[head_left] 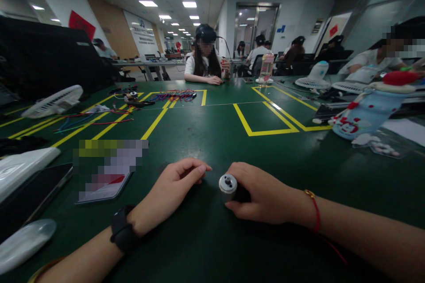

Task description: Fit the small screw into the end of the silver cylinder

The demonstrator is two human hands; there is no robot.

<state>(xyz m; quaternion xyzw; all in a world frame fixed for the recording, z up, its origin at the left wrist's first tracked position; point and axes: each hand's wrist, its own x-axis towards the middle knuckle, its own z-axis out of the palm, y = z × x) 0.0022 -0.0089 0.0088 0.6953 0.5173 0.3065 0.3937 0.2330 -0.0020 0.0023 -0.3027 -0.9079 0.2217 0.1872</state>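
Note:
A small silver cylindrical motor [227,185] stands upright on the green tabletop, its round end with a short shaft and small holes facing up. My right hand [259,192] grips it from the right, thumb on the near side and fingers around the far side. A red cord bracelet circles that wrist. To the left of the motor, and apart from it, my left hand [175,185] rests on the table. Its fingers are loosely bent, with a gap between thumb and fingers and nothing seen in them. A black watch band is on the left wrist.
Left lie a plastic-sleeved card [121,181], a white mouse [28,243], loose wires [96,117] and a white fan [55,101]. At right stand a blue bottle [365,110] and more fans [314,77]. Yellow tape [272,132] marks the table [199,141]. A person sits opposite.

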